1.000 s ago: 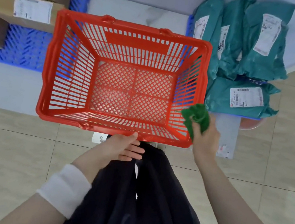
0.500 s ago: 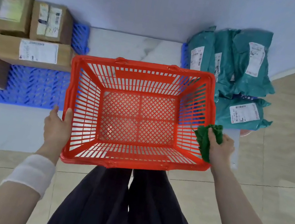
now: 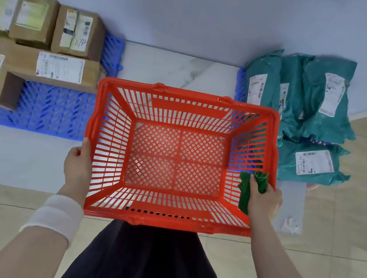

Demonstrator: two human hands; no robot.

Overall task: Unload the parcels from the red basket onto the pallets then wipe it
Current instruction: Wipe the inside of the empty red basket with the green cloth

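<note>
The red basket (image 3: pixel 186 108) is held up in front of me and has nothing inside. My left hand (image 3: pixel 77 165) grips its left rim. My right hand (image 3: pixel 263 200) grips the right rim with a green cloth (image 3: pixel 248 189) pinched against it. Brown cardboard parcels (image 3: pixel 60 68) lie on the blue pallet (image 3: pixel 52 113) at the left. Teal bagged parcels (image 3: pixel 319 101) are stacked on a second blue pallet (image 3: pixel 240 85) at the right.
A pale wall stands behind the pallets. A white marble floor strip (image 3: pixel 177 69) runs between them. Beige tiles (image 3: pixel 359 219) cover the floor at the right and near me. My dark trousers (image 3: pixel 150 267) fill the lower middle.
My left hand moved from the basket's near edge to its left rim. The basket has risen off the floor toward me, and more of the wall and pallets shows.
</note>
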